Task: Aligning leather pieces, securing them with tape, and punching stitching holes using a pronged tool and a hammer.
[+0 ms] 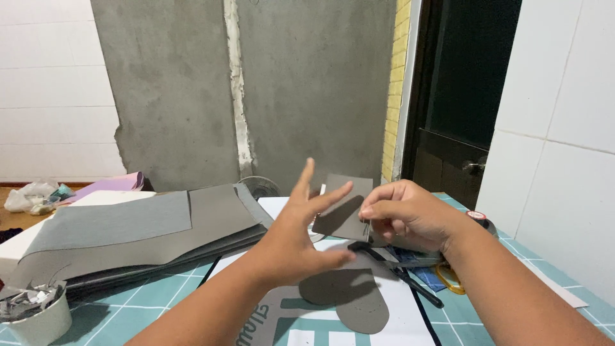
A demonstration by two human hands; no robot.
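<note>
Far off to the left of both hands there's a white paper cup stuffed with gray scraps, sitting on the teal-checked desk. Up behind that, way out left, a crumpled plastic bag and a pink sheet. Closer in, just left of the left hand, a big stack of gray sheets lies flat, with darker layers poking out underneath.

The left hand is up off the desk with fingers spread wide open, not gripping anything; its index fingertip sits against the lower edge of the small gray square piece. Right below that hand, lying flat on a white printed sheet, are two rounded gray cutouts overlapping each other.

The gray square piece is held in the air between the two hands, tilted a bit. The right hand is closed on its right edge, pinched between thumb and fingers. There's something thin hanging by those fingertips, maybe a needle or thread, too small to say for sure.

Under the right hand there's a dark-handled tool lying diagonally on the desk, some blue material next to it, and a yellow loop, looks like a scissors handle. Just right of the wrist, a round thing with a red-and-white top.
</note>
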